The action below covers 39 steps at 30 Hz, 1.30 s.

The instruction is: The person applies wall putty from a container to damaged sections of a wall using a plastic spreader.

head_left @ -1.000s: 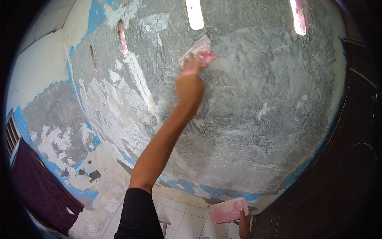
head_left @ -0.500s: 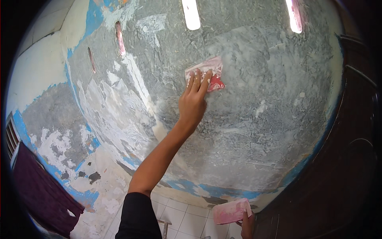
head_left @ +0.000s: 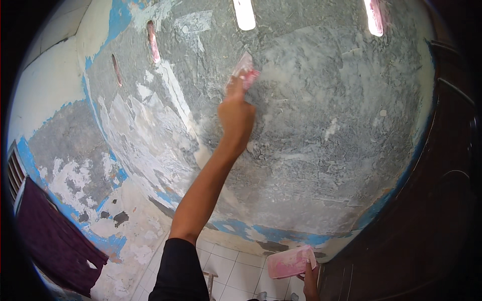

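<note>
Black cloth of a sleeve [head_left: 179,271] rises from the lower edge, and a bare forearm reaches from it up to the left hand [head_left: 237,115]. Low on the right, the right hand [head_left: 310,282] grips a pink, paste-smeared rectangular tray [head_left: 282,271] by its right end, thumb over the rim. Farther off, the left hand has its fingers closed on a flat pink-and-white scraper [head_left: 245,64] — red at one corner — which sticks out beyond the fingertips, up and slightly right of the hand; blur hides whether its edge touches the grey plaster wall [head_left: 311,110]. White floor tiles [head_left: 241,276] show below, well under the scraper. Higher on the wall are narrow slots [head_left: 245,15] — two bright — and a maroon cloth [head_left: 55,231] hangs far left.
</note>
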Each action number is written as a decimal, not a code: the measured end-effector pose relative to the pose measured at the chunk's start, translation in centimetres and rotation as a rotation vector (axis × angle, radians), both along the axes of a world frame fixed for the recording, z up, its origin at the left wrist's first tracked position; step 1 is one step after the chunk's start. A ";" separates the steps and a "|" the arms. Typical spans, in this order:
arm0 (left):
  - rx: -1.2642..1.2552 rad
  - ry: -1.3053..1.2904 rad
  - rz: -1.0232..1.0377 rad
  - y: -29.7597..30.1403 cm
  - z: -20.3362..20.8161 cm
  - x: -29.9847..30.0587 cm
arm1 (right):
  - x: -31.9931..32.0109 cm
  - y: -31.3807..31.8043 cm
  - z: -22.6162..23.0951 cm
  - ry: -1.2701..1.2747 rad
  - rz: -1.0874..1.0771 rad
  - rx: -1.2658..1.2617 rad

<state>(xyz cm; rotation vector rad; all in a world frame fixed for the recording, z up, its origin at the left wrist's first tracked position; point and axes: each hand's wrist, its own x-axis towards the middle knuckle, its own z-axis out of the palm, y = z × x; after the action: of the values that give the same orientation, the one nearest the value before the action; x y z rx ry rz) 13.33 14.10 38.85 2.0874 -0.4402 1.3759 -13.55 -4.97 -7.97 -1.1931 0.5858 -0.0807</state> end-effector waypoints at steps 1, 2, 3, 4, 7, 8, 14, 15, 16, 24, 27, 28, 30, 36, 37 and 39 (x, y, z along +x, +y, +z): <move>0.006 -0.004 0.008 -0.7 -0.9 0.8 | 0.2 0.2 -0.4 0.009 0.009 0.008; 0.172 -0.167 0.066 -2.1 -2.8 2.2 | 0.5 0.3 -0.7 0.004 0.020 0.015; 0.278 -0.336 0.098 -2.3 -4.2 2.6 | 0.2 0.3 0.3 0.013 0.002 -0.025; 0.356 -0.275 0.057 -4.2 -5.6 2.1 | 0.4 0.2 0.4 0.030 0.005 -0.013; 0.506 -0.196 -0.039 -5.4 -8.9 0.0 | 1.1 0.1 0.4 0.013 0.032 -0.009; 0.569 -0.188 -0.101 -5.6 -9.2 -0.3 | 1.1 -0.1 0.1 0.014 0.031 -0.008; 0.324 -0.217 -0.017 -1.2 -4.1 0.2 | 1.2 -1.1 0.8 -0.011 0.021 0.002; 0.275 -0.351 0.094 -0.7 -3.5 1.1 | 1.1 -1.2 1.3 -0.004 0.023 0.002; 0.353 -0.282 0.098 0.0 -4.7 2.9 | 1.1 -1.3 1.5 0.002 0.032 0.000; 0.449 -0.125 -0.158 -2.2 -9.8 -2.1 | 2.0 -2.6 0.4 0.022 -0.003 -0.026; 0.127 -0.281 -0.048 -0.5 -4.5 -0.5 | 2.2 -2.3 0.1 0.004 0.013 -0.023; 0.065 -0.209 0.058 -0.1 -2.2 0.0 | 2.4 -2.3 0.0 -0.008 0.019 -0.030; -0.004 -0.141 0.152 -0.5 -0.4 0.8 | 2.3 -2.4 -0.2 -0.016 0.028 -0.017; 0.375 -0.157 0.125 -7.5 -3.0 1.0 | 2.2 -2.0 -0.2 -0.003 -0.010 -0.013; 0.465 -0.292 0.165 -8.8 -4.7 1.8 | 1.9 -2.1 0.4 -0.005 -0.015 -0.035; 0.539 -0.321 0.128 -9.8 -7.7 1.4 | 1.5 -2.1 0.1 -0.013 -0.008 -0.059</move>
<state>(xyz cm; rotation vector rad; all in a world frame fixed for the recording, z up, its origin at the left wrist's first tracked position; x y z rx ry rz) 14.69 4.33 31.11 2.3425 -0.9079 1.8351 -12.10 -7.05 -7.85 -1.2470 0.5799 -0.1128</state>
